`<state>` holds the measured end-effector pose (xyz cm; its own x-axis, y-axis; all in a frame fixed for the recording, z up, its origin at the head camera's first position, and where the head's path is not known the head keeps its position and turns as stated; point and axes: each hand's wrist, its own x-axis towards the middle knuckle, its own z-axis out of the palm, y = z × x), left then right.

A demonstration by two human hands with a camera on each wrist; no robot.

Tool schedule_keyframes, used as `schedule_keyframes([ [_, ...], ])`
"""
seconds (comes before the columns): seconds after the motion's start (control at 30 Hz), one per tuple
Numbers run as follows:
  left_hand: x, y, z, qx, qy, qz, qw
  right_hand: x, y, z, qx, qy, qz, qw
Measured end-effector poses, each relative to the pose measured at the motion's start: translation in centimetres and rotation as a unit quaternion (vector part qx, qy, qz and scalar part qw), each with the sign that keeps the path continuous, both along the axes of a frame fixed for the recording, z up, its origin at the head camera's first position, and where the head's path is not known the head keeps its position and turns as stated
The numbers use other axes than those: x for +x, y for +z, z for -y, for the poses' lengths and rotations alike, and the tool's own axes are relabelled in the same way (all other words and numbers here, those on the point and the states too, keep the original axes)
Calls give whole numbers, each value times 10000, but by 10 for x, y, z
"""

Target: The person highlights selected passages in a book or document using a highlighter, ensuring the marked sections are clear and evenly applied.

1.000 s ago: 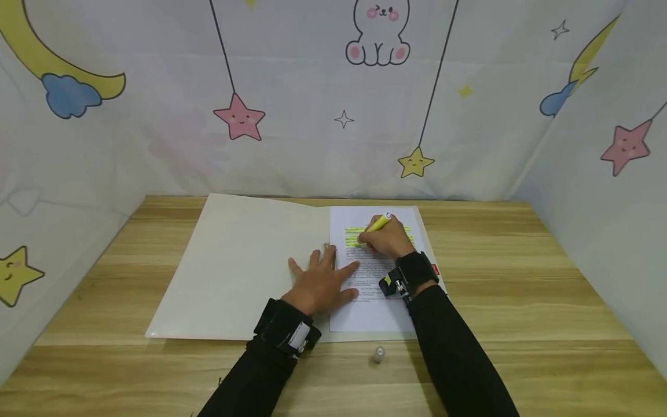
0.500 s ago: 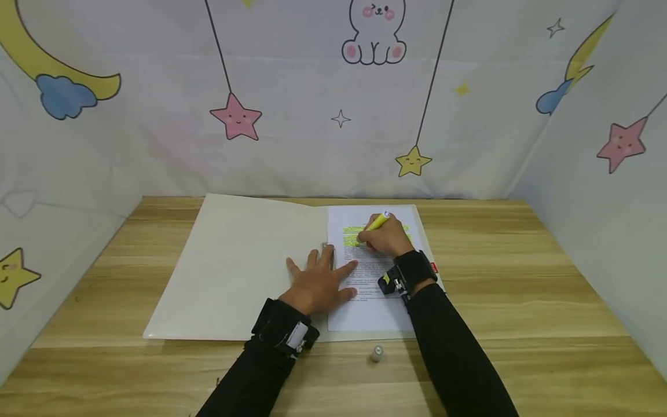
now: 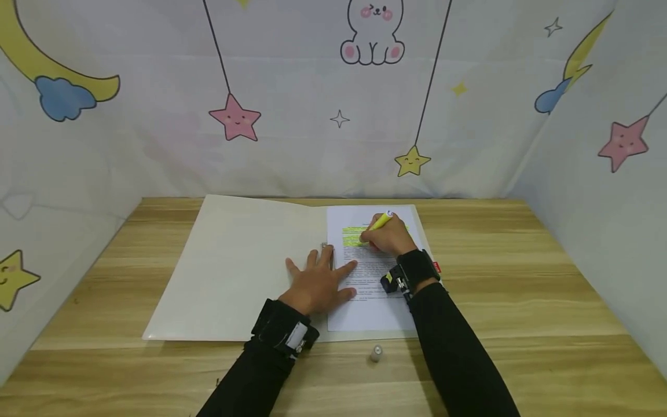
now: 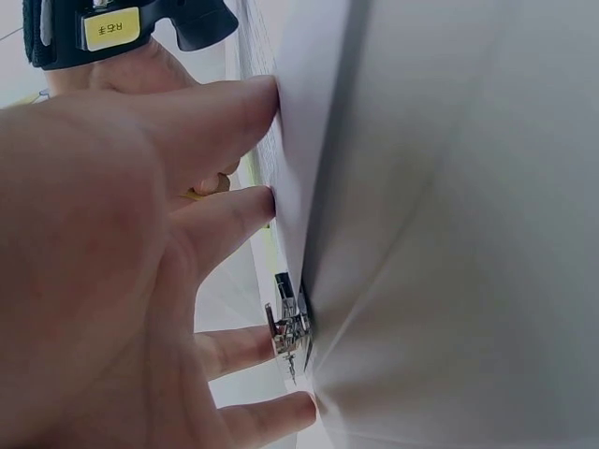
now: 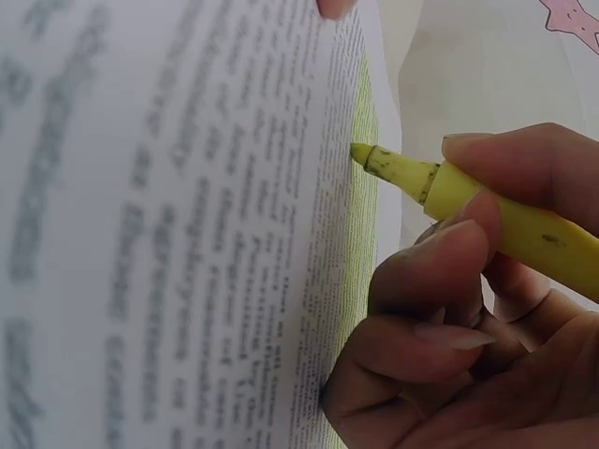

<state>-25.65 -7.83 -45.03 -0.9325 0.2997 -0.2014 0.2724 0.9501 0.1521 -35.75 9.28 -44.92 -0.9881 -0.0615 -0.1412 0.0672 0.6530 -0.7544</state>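
My right hand pinches a yellow highlighter between thumb and fingers. Its chisel tip is right at the printed sheet, at the lower edge of a yellow-marked block of lines. That sheet lies on the right half of an opened white folder. With fingers spread, my left hand rests across the folder's middle, thumb and index finger on the sheet's left margin. A metal clip shows by its fingers in the left wrist view.
A small grey-white cap stands on the wooden table in front of the folder. White cloth walls printed with stars and a moon close in the back and both sides. A red tag shows at the folder's right edge.
My right hand and the highlighter have shifted slightly rightward along the marked lines. The left hand stays in place on the sheet and folder.
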Motion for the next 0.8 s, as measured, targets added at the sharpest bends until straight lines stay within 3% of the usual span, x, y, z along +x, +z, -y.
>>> schedule_keyframes([
  [0.17,-1,-1,0,-33,25,-7,10000,0,0,-2,22,145,-20,9999],
  [0.37,0,0,-1,-22,-31,28,10000,0,1,-5,-55,-58,89,9999],
  [0.8,0,0,-2,-12,-6,-30,10000,-2,1,-10,6,36,77,10000],
])
